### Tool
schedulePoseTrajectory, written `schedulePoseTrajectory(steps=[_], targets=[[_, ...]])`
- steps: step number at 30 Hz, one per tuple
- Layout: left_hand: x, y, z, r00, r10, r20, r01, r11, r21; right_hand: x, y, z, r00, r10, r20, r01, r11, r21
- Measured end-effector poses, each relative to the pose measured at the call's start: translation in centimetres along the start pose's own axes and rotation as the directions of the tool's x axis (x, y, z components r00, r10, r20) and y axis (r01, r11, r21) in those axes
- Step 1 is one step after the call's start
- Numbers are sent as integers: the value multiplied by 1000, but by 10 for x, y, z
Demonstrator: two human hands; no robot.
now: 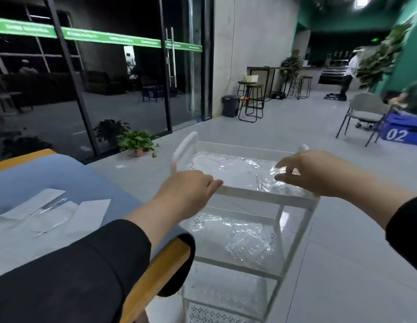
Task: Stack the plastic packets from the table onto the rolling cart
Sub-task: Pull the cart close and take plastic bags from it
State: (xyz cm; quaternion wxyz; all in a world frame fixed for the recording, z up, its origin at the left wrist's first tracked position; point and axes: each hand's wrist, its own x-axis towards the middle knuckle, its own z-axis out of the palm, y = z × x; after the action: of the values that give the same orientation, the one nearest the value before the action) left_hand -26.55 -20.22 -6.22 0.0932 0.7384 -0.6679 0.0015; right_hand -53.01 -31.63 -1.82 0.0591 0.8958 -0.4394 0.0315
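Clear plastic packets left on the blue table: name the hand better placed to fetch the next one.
Left. The left hand hovers beside the blue table, nearer the clear plastic packets. The right hand is across the white rolling cart, fingers at the packet on its top shelf.

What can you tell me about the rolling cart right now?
The rolling cart is white, with a thin frame, perforated tiered shelves and looped end handles. It stands on the grey floor beside the blue table. Clear plastic packets lie on its top shelf, more on the shelf below. The left hand is at the near rim; the right hand touches the top packet.
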Motion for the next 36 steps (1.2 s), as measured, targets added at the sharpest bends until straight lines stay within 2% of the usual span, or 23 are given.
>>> schedulePoseTrajectory(steps=[5,7,10,13,20,25,33,36], targets=[[15,63,5,996,13,-87,-15,1000,-21,-5,19,-2,961,182,207,-133,964,-229],[26,80,6,997,5,-75,-7,1000,-24,3,26,4,922,263,285,-206,954,-216],[42,99,8,999,-47,28,48,999,-23,12,37,14,884,299,359,-258,953,-157],[54,112,13,987,-113,114,125,987,-98,17,46,22,885,311,348,-293,950,-104],[58,116,12,982,-126,142,154,965,-210,22,54,28,921,324,215,-350,932,97],[69,120,11,979,-122,163,164,948,-273,37,54,32,898,329,293,-386,908,162],[100,118,24,966,-109,233,160,963,-215,36,61,42,948,234,216,-283,930,235],[106,123,28,968,-72,239,136,955,-265,35,66,45,954,212,211,-263,932,252]])
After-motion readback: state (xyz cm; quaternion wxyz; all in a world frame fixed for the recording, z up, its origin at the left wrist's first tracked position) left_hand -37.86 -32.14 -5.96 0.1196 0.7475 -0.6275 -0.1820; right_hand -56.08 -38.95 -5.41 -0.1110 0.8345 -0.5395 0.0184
